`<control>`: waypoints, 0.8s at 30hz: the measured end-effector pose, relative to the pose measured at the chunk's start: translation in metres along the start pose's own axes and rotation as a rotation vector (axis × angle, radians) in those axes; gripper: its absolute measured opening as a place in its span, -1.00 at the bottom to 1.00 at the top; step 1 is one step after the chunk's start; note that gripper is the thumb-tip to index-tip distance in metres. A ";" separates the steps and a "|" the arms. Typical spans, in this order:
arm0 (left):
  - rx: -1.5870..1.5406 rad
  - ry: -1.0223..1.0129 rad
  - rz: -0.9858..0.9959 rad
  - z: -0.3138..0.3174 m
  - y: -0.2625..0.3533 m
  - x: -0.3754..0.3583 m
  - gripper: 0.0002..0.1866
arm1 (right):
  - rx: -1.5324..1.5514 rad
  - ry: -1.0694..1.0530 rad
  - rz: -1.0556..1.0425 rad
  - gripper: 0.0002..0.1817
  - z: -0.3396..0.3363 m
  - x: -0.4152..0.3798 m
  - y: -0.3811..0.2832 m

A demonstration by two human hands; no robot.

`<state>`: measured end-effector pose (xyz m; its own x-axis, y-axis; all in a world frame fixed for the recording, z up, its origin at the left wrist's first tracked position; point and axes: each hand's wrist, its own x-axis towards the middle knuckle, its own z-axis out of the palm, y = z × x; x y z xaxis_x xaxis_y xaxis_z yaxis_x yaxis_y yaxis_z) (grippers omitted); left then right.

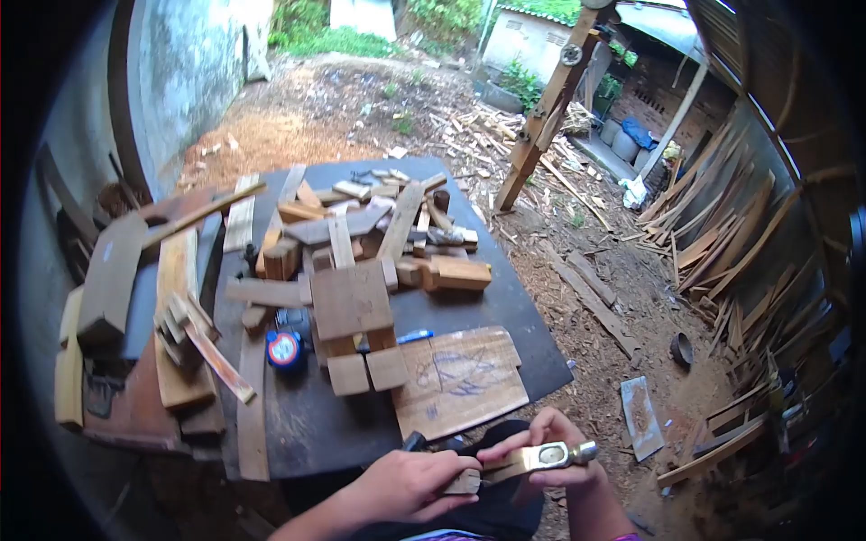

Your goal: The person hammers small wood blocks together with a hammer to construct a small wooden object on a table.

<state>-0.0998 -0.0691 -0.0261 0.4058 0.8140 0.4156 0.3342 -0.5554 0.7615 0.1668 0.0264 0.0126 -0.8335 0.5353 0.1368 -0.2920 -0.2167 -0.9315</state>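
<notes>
Both hands clamped a wooden tool just below the marked board. The left hand gripped its wood end; the right hand held its metal end, pointing right, long axis nearly level.

Blue pen scribbles mark the pale brown board at the dark grey table's front edge (beside it, a red-and-blue tape measure).

Brass-capped wooden tool, level, below table edge
</notes>
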 end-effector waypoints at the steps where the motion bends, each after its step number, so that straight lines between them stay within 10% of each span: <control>1: -0.012 0.036 -0.018 -0.007 -0.001 0.000 -0.62 | 0.062 -0.021 0.043 -0.56 0.003 0.005 -0.002; 9: -0.164 0.239 -0.179 -0.034 0.020 0.010 -0.69 | -0.303 -0.195 0.108 -0.65 -0.005 0.057 -0.004; 17: 0.102 0.231 -0.271 -0.027 0.025 0.040 -0.59 | 0.214 -0.240 -0.062 -0.72 -0.054 0.081 -0.013; 24: 0.091 0.326 -0.390 0.001 0.038 0.054 -0.65 | 0.003 -0.340 -0.025 -0.74 -0.079 0.079 -0.006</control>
<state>-0.0644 -0.0466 0.0248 -0.0449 0.9662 0.2539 0.4862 -0.2009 0.8504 0.1398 0.1350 0.0023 -0.9346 0.2379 0.2643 -0.3152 -0.2098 -0.9255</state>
